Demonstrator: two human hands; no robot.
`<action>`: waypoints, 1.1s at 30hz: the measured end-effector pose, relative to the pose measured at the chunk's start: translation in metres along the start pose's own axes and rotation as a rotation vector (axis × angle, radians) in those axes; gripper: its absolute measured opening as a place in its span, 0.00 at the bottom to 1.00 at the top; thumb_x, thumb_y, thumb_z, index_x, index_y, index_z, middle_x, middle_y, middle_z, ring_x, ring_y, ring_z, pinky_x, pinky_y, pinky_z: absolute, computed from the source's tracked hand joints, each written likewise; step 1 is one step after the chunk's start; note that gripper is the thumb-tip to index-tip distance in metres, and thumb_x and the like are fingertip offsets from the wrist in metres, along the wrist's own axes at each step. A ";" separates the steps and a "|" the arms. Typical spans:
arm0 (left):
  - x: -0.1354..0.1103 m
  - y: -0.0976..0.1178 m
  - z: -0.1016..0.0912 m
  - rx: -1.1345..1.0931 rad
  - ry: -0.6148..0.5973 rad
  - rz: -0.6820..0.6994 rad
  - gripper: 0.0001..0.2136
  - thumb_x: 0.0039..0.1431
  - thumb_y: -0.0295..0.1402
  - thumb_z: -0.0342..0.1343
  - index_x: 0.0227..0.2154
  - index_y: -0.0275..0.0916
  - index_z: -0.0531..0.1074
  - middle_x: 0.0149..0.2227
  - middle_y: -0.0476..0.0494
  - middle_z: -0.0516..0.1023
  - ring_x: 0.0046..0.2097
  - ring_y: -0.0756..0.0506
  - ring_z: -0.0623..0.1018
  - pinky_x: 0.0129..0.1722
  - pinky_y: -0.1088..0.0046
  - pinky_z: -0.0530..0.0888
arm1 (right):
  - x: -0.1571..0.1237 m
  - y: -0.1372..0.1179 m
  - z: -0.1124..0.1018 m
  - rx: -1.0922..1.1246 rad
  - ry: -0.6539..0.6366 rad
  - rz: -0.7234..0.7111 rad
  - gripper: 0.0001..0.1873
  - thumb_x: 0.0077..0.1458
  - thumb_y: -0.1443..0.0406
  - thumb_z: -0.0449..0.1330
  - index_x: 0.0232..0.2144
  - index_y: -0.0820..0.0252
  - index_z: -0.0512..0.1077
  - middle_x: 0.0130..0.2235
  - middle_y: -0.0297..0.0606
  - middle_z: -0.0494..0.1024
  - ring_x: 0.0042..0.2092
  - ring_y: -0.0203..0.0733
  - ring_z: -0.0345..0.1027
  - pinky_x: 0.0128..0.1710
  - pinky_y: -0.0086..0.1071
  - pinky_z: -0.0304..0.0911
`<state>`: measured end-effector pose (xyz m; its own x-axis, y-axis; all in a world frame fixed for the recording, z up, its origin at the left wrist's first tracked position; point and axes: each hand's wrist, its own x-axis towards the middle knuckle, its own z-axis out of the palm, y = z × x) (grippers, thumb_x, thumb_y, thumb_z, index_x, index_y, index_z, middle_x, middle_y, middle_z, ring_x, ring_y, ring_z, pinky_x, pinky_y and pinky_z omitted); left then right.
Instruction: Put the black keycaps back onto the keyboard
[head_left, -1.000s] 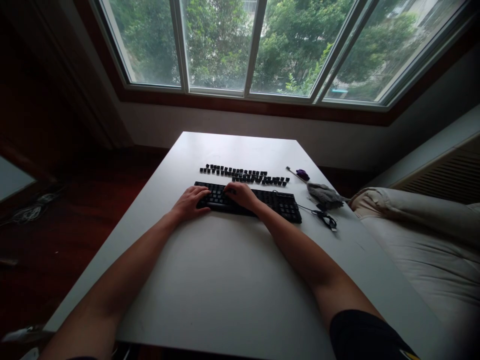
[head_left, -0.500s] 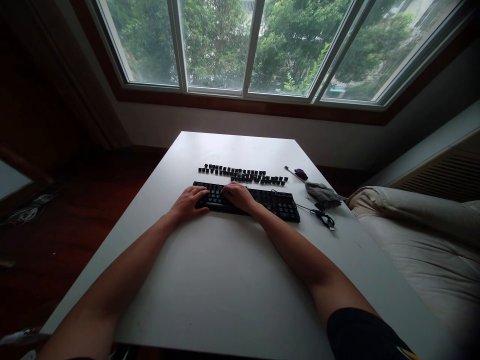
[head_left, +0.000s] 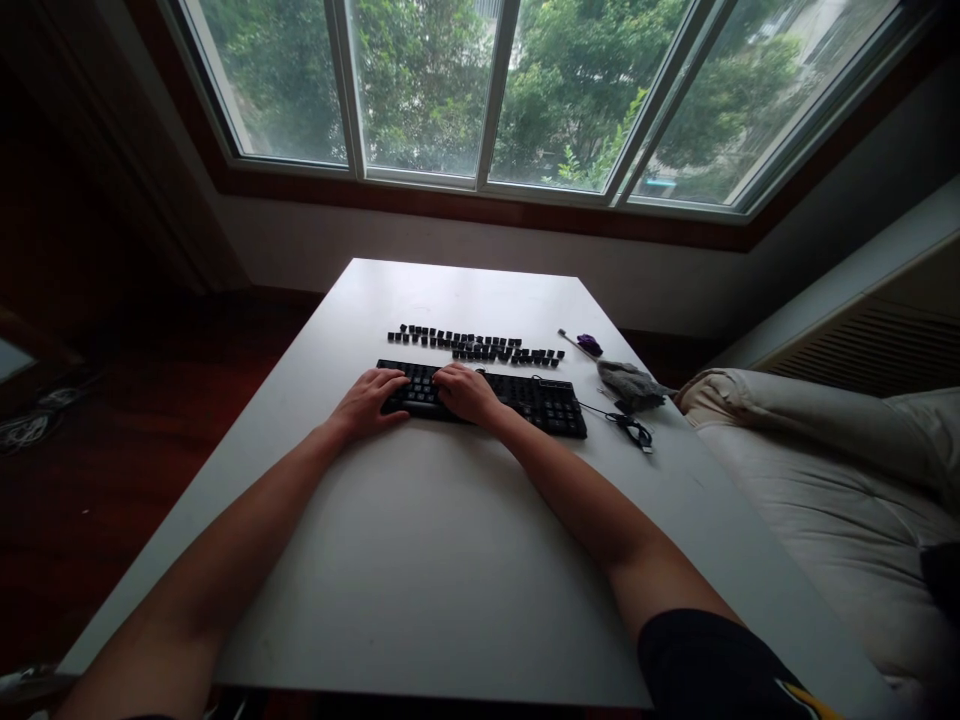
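A black keyboard [head_left: 536, 400] lies across the white table, several of its keys in place at the right end. My left hand [head_left: 367, 402] holds the keyboard's left end, fingers over the top and thumb along the front edge. Just right of it, my right hand [head_left: 466, 392] is bent over the keys, its fingers drawn together and pointing down. Whatever sits between those fingertips is too small and hidden to make out. Behind the keyboard, loose black keycaps [head_left: 487, 350] stand in staggered rows.
To the right lie a thin brush [head_left: 576, 342], a small purple item [head_left: 589, 345], a grey cloth [head_left: 630, 385] and the coiled black cable [head_left: 634, 434]. A pale cushioned seat [head_left: 810, 470] borders the white table [head_left: 420, 580] on the right. A window [head_left: 420, 90] is beyond.
The whole view has shifted slightly, so the table and everything on it appear a little further left. Both hands stay at the same places on the keyboard.
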<state>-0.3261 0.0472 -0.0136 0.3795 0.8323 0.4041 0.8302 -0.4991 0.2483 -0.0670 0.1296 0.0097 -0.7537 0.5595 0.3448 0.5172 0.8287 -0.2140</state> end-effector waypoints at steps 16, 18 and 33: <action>-0.001 -0.001 -0.002 -0.005 0.012 0.012 0.30 0.58 0.48 0.62 0.62 0.48 0.66 0.63 0.40 0.69 0.63 0.34 0.67 0.64 0.48 0.65 | 0.011 0.048 -0.002 0.103 0.096 0.108 0.12 0.60 0.72 0.57 0.41 0.57 0.78 0.45 0.39 0.80 0.48 0.44 0.71 0.49 0.35 0.64; -0.001 -0.002 -0.001 -0.011 0.012 0.013 0.30 0.58 0.48 0.62 0.62 0.48 0.66 0.63 0.40 0.69 0.63 0.34 0.67 0.64 0.48 0.65 | 0.017 0.062 -0.004 0.021 0.113 0.155 0.11 0.59 0.71 0.59 0.41 0.57 0.78 0.46 0.41 0.80 0.51 0.48 0.68 0.50 0.37 0.63; 0.000 -0.002 -0.003 -0.014 0.012 0.004 0.30 0.58 0.48 0.62 0.62 0.48 0.66 0.63 0.40 0.69 0.63 0.34 0.67 0.64 0.48 0.65 | 0.059 0.093 0.003 -0.198 -0.049 0.069 0.07 0.56 0.71 0.64 0.38 0.57 0.78 0.44 0.45 0.82 0.52 0.55 0.64 0.54 0.46 0.53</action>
<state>-0.3285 0.0474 -0.0117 0.3781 0.8274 0.4152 0.8229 -0.5059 0.2586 -0.0648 0.2394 0.0076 -0.7300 0.6191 0.2894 0.6344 0.7714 -0.0499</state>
